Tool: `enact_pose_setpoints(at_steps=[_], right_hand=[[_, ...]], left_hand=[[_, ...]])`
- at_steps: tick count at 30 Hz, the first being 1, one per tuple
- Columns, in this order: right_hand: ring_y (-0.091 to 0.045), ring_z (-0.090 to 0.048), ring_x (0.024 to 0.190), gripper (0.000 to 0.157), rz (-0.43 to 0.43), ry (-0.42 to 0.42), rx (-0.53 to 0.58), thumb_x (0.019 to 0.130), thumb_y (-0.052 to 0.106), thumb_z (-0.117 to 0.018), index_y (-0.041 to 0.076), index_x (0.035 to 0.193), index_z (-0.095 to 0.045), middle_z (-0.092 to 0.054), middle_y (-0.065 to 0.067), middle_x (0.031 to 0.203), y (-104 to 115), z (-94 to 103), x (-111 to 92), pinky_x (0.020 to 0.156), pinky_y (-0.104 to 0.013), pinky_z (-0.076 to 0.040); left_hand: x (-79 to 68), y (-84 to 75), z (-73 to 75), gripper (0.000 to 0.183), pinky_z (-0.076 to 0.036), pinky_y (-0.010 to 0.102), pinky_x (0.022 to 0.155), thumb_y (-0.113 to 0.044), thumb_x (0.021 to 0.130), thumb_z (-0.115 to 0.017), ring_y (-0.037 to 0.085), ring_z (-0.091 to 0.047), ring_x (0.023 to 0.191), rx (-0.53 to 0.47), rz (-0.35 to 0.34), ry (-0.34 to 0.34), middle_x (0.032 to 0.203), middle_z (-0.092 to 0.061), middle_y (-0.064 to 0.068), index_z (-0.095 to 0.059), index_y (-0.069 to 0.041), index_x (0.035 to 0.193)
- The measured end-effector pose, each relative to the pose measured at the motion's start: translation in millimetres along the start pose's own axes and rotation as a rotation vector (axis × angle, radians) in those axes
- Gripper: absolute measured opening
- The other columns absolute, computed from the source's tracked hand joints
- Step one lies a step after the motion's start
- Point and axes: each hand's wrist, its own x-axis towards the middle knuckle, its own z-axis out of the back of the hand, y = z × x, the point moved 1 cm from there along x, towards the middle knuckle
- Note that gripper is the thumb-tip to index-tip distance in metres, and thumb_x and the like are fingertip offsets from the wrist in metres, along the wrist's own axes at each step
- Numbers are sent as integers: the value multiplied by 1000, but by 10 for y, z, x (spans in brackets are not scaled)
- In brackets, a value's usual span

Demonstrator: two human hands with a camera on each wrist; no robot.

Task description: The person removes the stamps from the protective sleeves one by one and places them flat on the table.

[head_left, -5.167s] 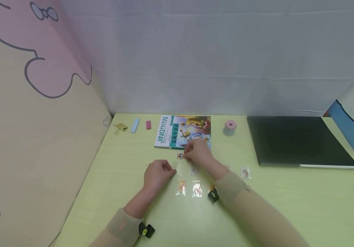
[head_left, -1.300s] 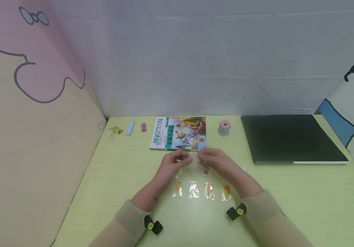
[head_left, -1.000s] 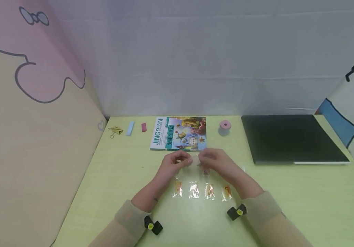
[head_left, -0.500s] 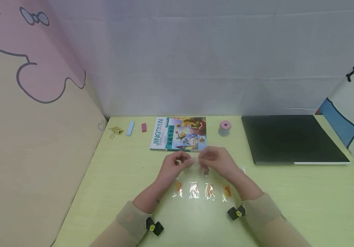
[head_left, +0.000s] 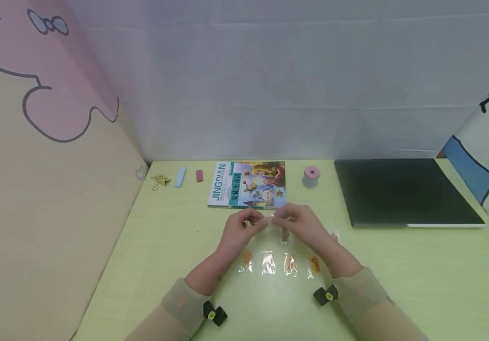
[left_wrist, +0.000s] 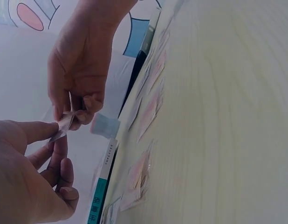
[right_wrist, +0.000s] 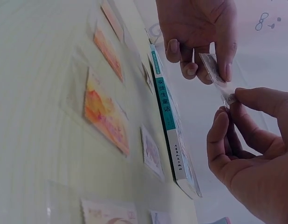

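In front of the book (head_left: 248, 184), my left hand (head_left: 237, 232) and right hand (head_left: 301, 225) meet fingertip to fingertip. Between them is a small clear plastic sleeve (right_wrist: 214, 72), raised off the table. Thumb and finger of each hand pinch one end of it, as both wrist views show. Its contents are hard to make out. Below lie several more clear sleeves, each with a small stamp-like picture; one orange picture (right_wrist: 104, 112) is large in the right wrist view. A row of them, including an orange one (head_left: 314, 266), lies nearer me. The hands partly cover the farther row.
Along the back of the table stand a gold binder clip (head_left: 161, 181), a light blue bar (head_left: 180, 177), a pink eraser-like block (head_left: 199, 176) and a pink-topped spool (head_left: 311, 175). A flat black panel (head_left: 406, 192) takes up the back right.
Some five seconds ago my right hand was at a small picture by the book, apart from the left. Since then both hands came together on the sleeve; over the last second they shift only slightly.
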Motion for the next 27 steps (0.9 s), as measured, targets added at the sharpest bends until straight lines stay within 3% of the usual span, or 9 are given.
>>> enact_pose_setpoints(at_steps=[4, 7, 13, 18, 21, 27], right_hand=[[-21, -63, 87, 15, 6, -38, -84, 83, 27, -70, 14, 92, -68, -67, -1, 94, -7, 11, 9, 78, -33, -52], [-18, -63, 84, 18, -26, -55, -114, 81, 31, -72, 17, 91, -68, -67, 0, 91, -18, 34, 19, 77, -33, -51], [-19, -62, 85, 22, -58, -73, -71, 79, 36, -73, 17, 89, -69, -68, 0, 90, -30, 87, 26, 78, -34, -49], [-20, -63, 84, 17, -34, -93, -40, 78, 34, -74, 19, 85, -70, -68, 2, 88, -29, 124, 32, 78, -36, -48], [-26, -63, 84, 17, -24, -110, -27, 78, 33, -74, 18, 86, -70, -69, 1, 87, -25, 160, 39, 73, -37, -49], [-35, -57, 76, 27, -127, -155, -17, 78, 42, -72, 18, 91, -70, -68, -9, 87, -25, 265, 52, 61, -40, -49]], left_hand=[[-2, -15, -4, 13, -37, 31, 74, -25, 85, -69, 19, -54, 86, 22, 0, 20, 87, -66, 2, -69, -15, 92], [-10, -12, -2, 13, -37, 31, 74, -29, 85, -68, 17, -54, 85, 35, -5, 21, 86, -66, 0, -69, -17, 92], [-33, 7, 17, 9, -37, 31, 72, -33, 84, -68, 14, -55, 82, 41, -29, 21, 81, -66, -6, -69, -25, 87], [-38, 23, 35, 5, -40, 32, 73, -32, 85, -67, 15, -55, 82, 60, -34, 24, 81, -65, -7, -69, -27, 86], [-43, 30, 48, 6, -41, 33, 75, -33, 86, -66, 15, -52, 85, 87, -22, -5, 83, -63, -8, -69, -28, 87], [-58, 47, 80, 6, -42, 30, 71, -32, 83, -70, 16, -50, 81, 94, 57, -98, 81, -64, -8, -71, -27, 84]])
